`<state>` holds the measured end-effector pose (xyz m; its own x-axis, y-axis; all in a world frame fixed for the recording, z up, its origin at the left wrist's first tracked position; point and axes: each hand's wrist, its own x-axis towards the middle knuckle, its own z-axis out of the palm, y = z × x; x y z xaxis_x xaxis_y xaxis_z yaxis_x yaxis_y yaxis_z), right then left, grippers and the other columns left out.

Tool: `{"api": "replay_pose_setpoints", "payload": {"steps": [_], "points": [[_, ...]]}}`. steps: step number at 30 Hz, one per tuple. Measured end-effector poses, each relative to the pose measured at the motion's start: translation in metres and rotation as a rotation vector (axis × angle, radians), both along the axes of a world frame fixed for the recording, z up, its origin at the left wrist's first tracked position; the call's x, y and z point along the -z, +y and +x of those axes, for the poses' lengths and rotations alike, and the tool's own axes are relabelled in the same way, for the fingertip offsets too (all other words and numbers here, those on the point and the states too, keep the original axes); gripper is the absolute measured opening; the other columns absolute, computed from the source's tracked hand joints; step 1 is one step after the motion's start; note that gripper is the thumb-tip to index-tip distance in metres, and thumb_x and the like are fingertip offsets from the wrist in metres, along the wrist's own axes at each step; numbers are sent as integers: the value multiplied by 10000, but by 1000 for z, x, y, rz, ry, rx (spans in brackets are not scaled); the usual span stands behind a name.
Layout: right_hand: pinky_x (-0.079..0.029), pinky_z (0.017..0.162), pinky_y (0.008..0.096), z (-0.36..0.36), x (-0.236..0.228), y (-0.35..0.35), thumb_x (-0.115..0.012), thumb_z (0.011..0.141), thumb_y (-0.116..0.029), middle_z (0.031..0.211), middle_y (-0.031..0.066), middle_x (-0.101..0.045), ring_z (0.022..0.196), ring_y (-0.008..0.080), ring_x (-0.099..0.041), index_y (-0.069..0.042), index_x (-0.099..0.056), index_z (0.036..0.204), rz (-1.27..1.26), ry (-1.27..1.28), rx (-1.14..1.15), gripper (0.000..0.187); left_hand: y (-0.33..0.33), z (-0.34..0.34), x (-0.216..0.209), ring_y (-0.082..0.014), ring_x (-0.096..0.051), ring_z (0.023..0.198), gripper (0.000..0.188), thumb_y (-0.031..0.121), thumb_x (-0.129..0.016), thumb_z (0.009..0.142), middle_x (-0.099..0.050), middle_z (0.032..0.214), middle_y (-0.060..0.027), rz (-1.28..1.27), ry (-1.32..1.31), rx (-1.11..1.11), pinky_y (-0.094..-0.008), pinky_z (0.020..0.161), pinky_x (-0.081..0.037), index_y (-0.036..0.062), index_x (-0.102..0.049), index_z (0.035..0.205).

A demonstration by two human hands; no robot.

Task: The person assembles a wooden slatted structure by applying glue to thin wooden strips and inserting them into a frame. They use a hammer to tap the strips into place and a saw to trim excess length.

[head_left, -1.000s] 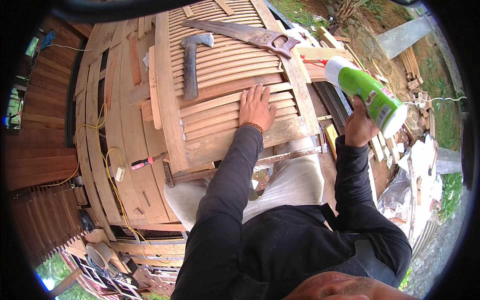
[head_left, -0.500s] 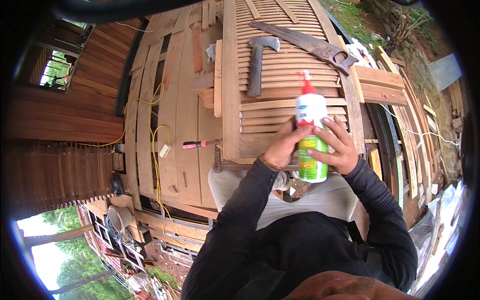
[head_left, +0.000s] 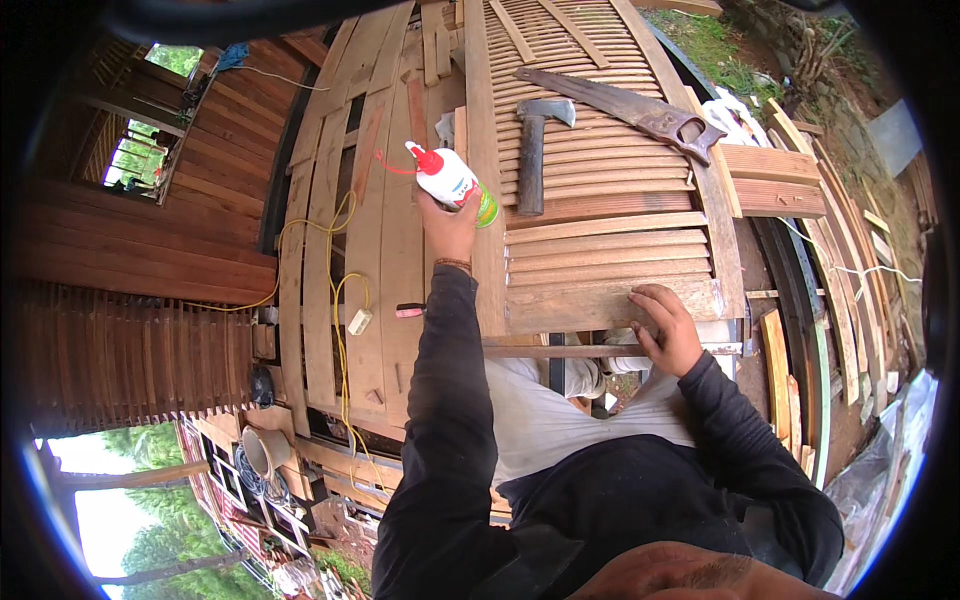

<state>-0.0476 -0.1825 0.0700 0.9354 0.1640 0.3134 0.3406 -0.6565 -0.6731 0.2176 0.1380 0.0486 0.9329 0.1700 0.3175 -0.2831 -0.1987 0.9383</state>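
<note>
Gluing step. Left hand grips the glue bottle, nozzle tilted left over the shutter stile; right hand, fingers curled, steadies the bottom rail. Next move likely calls for aiming the nozzle at a joint.

hammer and saw across far slats, near slats bare

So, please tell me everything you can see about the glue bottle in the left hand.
The glue bottle is white plastic with a green lower part and a red pointed nozzle, its small red cap hanging loose beside the tip. The left hand grips it from below, tilted, with the nozzle aimed left over the wooden planks, beside the slatted shutter.
</note>
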Motion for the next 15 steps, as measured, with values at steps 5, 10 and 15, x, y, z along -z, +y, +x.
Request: {"api": "replay_pose_setpoints", "payload": {"steps": [5,10,15], "points": [[-523,966,465,24,-2,-1,-721,829,-29,1200,206,-665,1116,406,-632,-14,-642,1279,1,4,20,457,-10,-11,1,-262,-593,1278,891,139,-886,777,-563,1397,-179,79,106,-9,-401,1079,-476,-17,-391,1501],[-546,906,445,110,5,19,-712,903,-147,1063,204,-710,1035,386,-680,-4,-641,1275,83,131,126,405,-12,-24,19,-317,-573,1316,847,133,-863,800,-559,1415,-219,-73,72,75,-436,1103,-459,-41,-404,1490],[-540,942,499,221,22,86,-725,909,-334,1183,253,-635,1100,433,-642,4,-609,1248,-80,34,243,492,-21,-84,44,-366,-540,1348,702,138,-763,904,-542,1442,-249,174,24,-242,-455,1144,-416,-55,-415,1482]]}}
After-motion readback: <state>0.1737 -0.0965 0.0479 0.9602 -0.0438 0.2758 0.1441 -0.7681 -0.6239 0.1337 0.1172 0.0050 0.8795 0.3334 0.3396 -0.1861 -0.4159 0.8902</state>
